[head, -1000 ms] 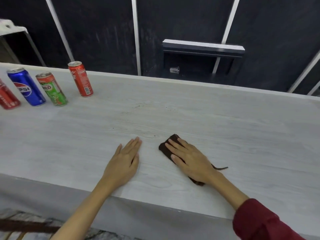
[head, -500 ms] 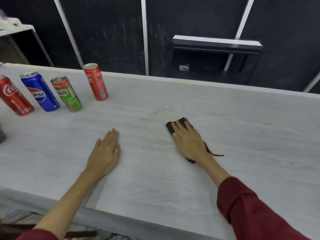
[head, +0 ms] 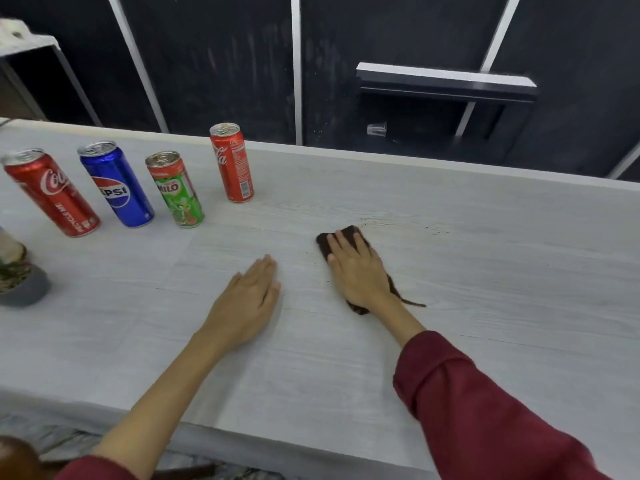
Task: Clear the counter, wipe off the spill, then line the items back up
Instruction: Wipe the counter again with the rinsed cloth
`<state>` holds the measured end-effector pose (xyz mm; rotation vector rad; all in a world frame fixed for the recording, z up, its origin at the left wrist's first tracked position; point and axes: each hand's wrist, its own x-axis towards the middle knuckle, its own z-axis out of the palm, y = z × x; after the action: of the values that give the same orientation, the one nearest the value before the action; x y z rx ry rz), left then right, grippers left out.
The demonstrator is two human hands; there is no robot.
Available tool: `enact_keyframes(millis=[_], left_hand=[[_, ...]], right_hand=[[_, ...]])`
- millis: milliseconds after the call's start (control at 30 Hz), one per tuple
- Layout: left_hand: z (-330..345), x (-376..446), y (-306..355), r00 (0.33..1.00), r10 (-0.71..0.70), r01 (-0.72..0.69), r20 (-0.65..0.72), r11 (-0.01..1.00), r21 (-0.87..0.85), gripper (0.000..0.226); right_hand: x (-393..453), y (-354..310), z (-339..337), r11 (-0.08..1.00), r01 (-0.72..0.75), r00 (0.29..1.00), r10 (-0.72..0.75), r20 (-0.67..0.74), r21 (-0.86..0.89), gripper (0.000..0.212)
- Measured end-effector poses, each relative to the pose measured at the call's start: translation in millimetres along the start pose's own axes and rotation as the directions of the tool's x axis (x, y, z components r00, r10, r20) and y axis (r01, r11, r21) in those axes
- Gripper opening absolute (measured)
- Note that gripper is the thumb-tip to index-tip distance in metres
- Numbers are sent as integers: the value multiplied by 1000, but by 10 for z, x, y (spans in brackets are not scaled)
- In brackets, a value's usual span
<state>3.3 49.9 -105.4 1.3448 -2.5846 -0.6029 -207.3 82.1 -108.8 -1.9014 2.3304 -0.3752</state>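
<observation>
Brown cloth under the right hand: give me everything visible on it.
The brown cloth is a small, dark brown, soft-looking fabric piece, apparently folded or bunched. It lies flat on the pale wood-grain counter, pressed down by the right hand, whose open palm and spread fingers cover most of it. Its far end shows past the fingertips, its near end by the wrist, where a thin loose strand trails to the right. Dark specks of the spill lie just beyond its far edge. Nothing else touches it.

Brown cloth (head: 349, 235) mostly hidden under right hand (head: 356, 270); grey pot (head: 24, 289) cut off by left edge; its contents blurred.
</observation>
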Motion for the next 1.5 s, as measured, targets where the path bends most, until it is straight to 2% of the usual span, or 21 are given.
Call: enact_keyframes(millis=[133,200,267,333,400,467,600,667,733,833,967,1033,1100,1167,1300,1367,1433,1500], left_hand=[[-24,82,-228,999,6,-3,-54,999,50,59],[12,86,-248,997,16,-12,-74,998,54,64],[38,87,-257,995,17,-13,-99,999,44,65],[42,93,-274,993,21,-18,-119,999,31,64],[41,103,-291,992,24,-21,-124,999,23,63],[37,108,-291,993,21,-20,-119,1000,9,64],[28,123,-280,992,7,-6,-124,1000,8,64],[40,129,-277,991,16,-12,-129,1000,28,67],[52,161,-274,992,31,-26,-126,999,41,77],[45,321,-242,994,70,-66,-86,997,48,78],[17,728,-95,991,132,-132,-23,991,22,59],[7,950,-7,986,166,-166,-7,986,12,53],[10,1110,37,982,189,-189,-13,982,9,51],[35,1190,33,980,195,-195,-30,981,14,51],[82,1212,9,980,194,-193,-52,981,25,52],[95,1214,6,982,181,-180,-61,983,31,57],[102,1211,1,984,164,-162,-64,986,33,64],[108,1206,-10,986,154,-152,-69,988,38,66]], right_hand=[[-534,-61,-15,972,234,971,-235,33,29,76],[-695,148,-81,967,253,965,-254,61,32,74],[-575,369,-136,980,200,979,-200,32,-1,71],[-246,454,-148,997,73,997,-73,10,-16,59],[93,321,-97,1000,-6,1000,6,10,-19,49],[276,69,-16,1000,6,999,-6,32,-9,47],[-122,-112,24,956,294,954,-292,72,-18,58],[-406,95,-75,936,352,929,-352,111,24,53],[-524,413,-201,958,286,951,-287,115,32,46],[-456,986,-323,999,28,999,-29,33,43,50],[-198,1636,-442,952,-305,947,300,-117,-21,46],[34,1727,-458,925,-376,920,366,-139,-51,46],[332,1658,-421,920,-385,917,375,-133,-64,46],[639,1506,-332,936,-342,936,331,-118,-85,48],[874,1006,-92,994,-79,995,74,-61,-72,80],[608,801,-71,998,51,999,-50,3,-44,77],[172,759,-115,984,178,984,-178,19,-5,66],[-156,915,-218,980,196,980,-197,31,36,61]])
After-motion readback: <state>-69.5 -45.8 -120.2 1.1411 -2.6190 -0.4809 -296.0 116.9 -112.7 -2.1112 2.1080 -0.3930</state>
